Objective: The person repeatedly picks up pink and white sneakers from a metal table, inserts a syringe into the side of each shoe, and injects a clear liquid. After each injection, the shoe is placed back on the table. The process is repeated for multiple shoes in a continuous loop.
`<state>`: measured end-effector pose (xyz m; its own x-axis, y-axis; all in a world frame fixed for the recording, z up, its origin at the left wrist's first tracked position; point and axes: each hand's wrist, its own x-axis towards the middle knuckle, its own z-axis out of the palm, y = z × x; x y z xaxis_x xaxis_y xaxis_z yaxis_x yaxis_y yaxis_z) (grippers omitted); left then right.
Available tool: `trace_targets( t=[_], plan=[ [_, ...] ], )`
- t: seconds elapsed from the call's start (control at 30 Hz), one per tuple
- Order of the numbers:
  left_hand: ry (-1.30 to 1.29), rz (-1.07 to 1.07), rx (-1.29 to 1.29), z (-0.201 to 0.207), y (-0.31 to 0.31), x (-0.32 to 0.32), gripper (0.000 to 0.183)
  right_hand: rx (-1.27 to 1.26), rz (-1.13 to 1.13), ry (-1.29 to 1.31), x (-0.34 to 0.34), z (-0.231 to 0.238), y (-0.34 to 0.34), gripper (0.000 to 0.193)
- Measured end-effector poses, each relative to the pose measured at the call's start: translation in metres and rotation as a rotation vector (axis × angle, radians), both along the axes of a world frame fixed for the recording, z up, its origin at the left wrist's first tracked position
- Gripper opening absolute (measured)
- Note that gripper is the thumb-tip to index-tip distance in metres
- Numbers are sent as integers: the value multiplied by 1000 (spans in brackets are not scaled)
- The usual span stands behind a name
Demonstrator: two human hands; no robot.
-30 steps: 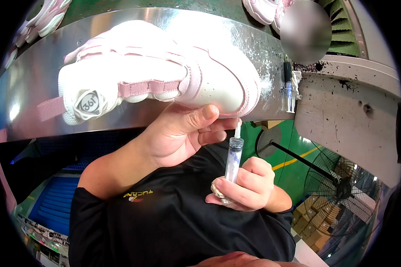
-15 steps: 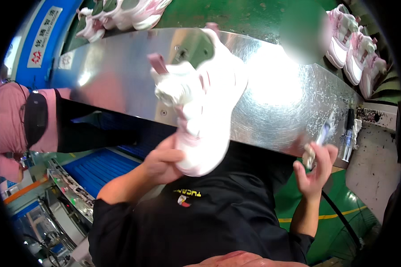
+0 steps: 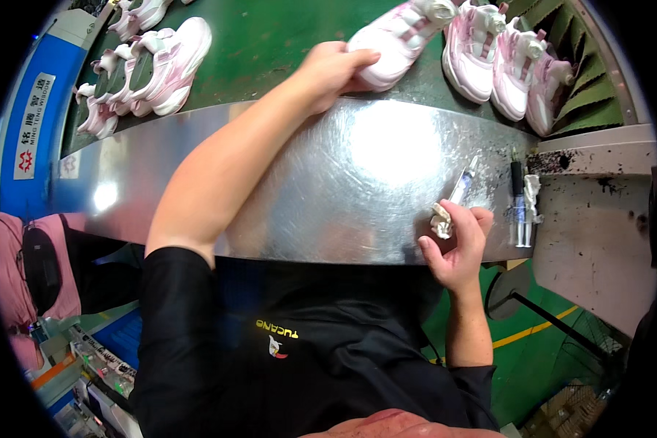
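My left hand (image 3: 332, 77) reaches far over the metal ledge and is closed on the toe of a white and pink sneaker (image 3: 394, 47), which is at the green surface beyond. The sneaker's heel end runs out of the top of the picture. Nearer to me, over the ledge, my right hand (image 3: 460, 248) holds a crumpled off-white wad (image 3: 442, 221) at its fingertips. A slim clear syringe (image 3: 463, 186) juts forward from the same fingers, its tip pointing away from me. How the fingers wrap its rear end is hidden.
Several matching sneakers (image 3: 474, 55) stand right of the held one, and more sneakers (image 3: 150, 73) are at the far left. On the shiny metal ledge (image 3: 292, 197), syringes (image 3: 520, 208) lie at the right end beside a white scrap. Another person in pink (image 3: 7, 270) is at the left.
My left hand has carried the sneaker from in front of my chest away over the ledge to the green surface. My right hand still holds the wad and syringe.
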<state>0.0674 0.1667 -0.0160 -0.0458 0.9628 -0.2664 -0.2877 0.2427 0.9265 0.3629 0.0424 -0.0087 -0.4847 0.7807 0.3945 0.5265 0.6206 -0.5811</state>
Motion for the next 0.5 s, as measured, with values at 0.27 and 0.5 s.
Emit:
trace_targets(
  t=[0.27,0.5],
  plan=[
    [741,-114,53,15,8,-2,53,-20,-2,-49,1,0,1,49],
    [376,658,347,0,-155,-168,31,-20,23,14,-1,-1,-3,48]
  ],
)
